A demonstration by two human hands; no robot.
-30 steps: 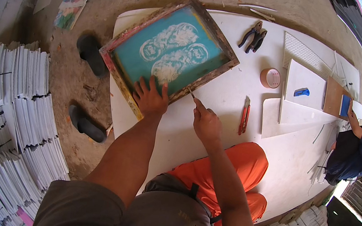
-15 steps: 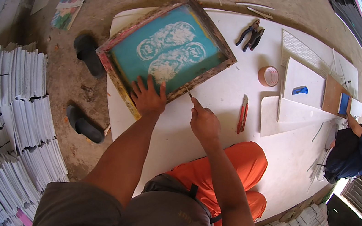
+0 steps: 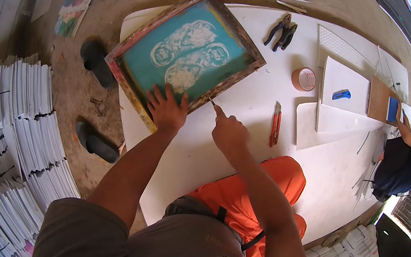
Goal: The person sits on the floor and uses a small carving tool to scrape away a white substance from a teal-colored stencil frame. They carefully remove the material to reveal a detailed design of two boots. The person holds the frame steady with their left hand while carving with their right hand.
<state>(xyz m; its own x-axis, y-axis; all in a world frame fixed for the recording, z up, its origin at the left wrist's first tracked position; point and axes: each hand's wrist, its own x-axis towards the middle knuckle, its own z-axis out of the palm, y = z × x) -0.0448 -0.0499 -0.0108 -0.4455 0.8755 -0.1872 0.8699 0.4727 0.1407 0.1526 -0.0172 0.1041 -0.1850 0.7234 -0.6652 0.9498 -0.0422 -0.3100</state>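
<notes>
A screen-printing frame (image 3: pixel 188 42), with teal mesh, a pale design and a worn, paint-stained wooden border, lies tilted across the white board. Fingers spread, my left hand (image 3: pixel 167 110) rests open on its near corner, over the mesh and wooden rim. My right hand (image 3: pixel 231 134) is closed round a slim tool (image 3: pixel 211 100) with a thin metal tip. That tip touches the frame's near right wooden side or sits just beside it; its handle is mostly hidden in my fist, so its exact kind is unclear.
On the white board (image 3: pixel 201 162) lie pliers (image 3: pixel 282 32), a tape roll (image 3: pixel 304 79), red cutters (image 3: pixel 275 125) and a blue box cutter (image 3: pixel 341 95) on white sheets. Another person (image 3: pixel 403 161) works at the right. Black slippers (image 3: pixel 96 142) and paper stacks (image 3: pixel 16 128) stand left.
The view has shifted slightly. My right hand and the tool tip have moved a little left along the frame's side, while my left hand stays on the frame.
</notes>
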